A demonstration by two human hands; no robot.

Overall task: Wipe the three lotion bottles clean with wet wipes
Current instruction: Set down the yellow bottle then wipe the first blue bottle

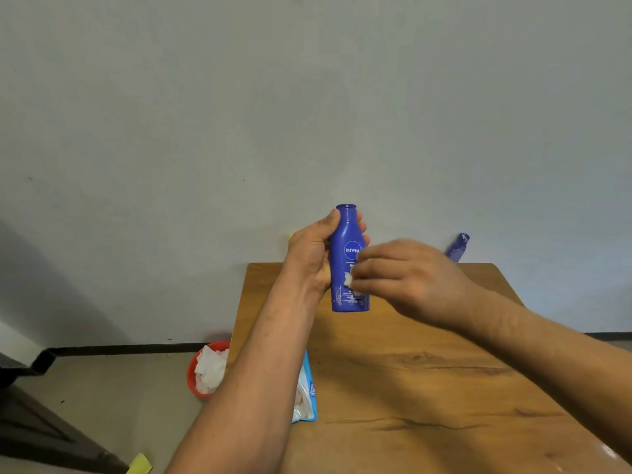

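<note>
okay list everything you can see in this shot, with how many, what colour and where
lotion bottle: one, blue, upright, held above the table's far edge
second bottle: one, blue, behind the right hand, mostly hidden
wet wipe: one, white, pressed on the held bottle's front
wipes pack: one, light blue, table's left edge
table: one, brown wood
bin: one, red, on floor left of table, holding white wipes
left hand: gripping the bottle
right hand: fingers pinching the wipe

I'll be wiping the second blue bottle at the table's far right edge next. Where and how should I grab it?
Probably by the upper body of the second blue bottle, coming from the right with the right hand. It stands at a tilt by the wall, and only that upper part shows above the hand.
</note>
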